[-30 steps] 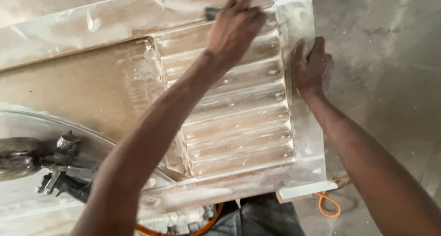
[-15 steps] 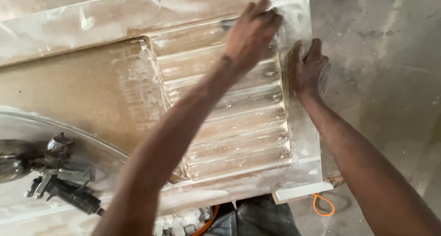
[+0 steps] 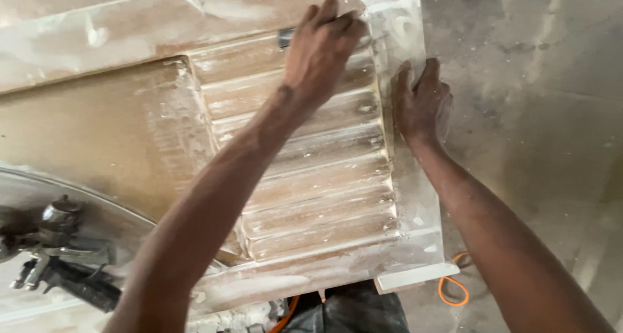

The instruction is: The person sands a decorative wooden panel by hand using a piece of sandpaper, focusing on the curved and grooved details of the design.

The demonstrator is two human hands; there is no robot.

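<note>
- Nearest, at the lower left, one spray gun (image 3: 61, 252) lies on the surface; one orange cord (image 3: 452, 289) loops on the floor (image 3: 538, 80) by the near right corner.
- One dusty wooden panel (image 3: 104, 132) fills the middle, with about eight carved flutes (image 3: 311, 184) across its right part.
- Two hands are at work. The right hand (image 3: 423, 103) lies flat and open on the panel's right border, much where it was half a second ago.
- Farthest, the left hand (image 3: 322, 47) has slid back leftward along the top flute; its fingers are curled over a small dark block (image 3: 285, 37), pressing it to the wood.
</note>
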